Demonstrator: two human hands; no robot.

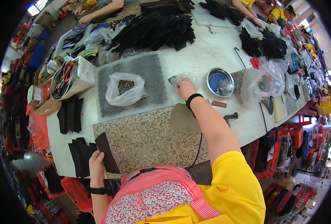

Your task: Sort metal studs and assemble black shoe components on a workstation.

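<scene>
My left hand [97, 163] pinches the edge of a dark, flat leather-like strip [108, 155] over the near left corner of a speckled stone slab [146, 138]. Close by that hand lie more dark strips [79, 153]. Stretched forward, my right hand [186, 89] reaches into a small clear plastic bag [191, 78] at the middle of the table; its fingertips are hidden. An open white bag [117, 95] of small metal-looking pieces [125, 86] rests on a grey mat [154, 82]. Beneath my right forearm is a round brownish pad [184, 121].
Right of my right hand stand a steel bowl [229, 76], a reddish block [219, 104] and a hammer-like tool [231, 116]. A white basket [84, 80] of tools with red-handled scissors is at left. Dark pieces [161, 30] are heaped at the back, where other people work.
</scene>
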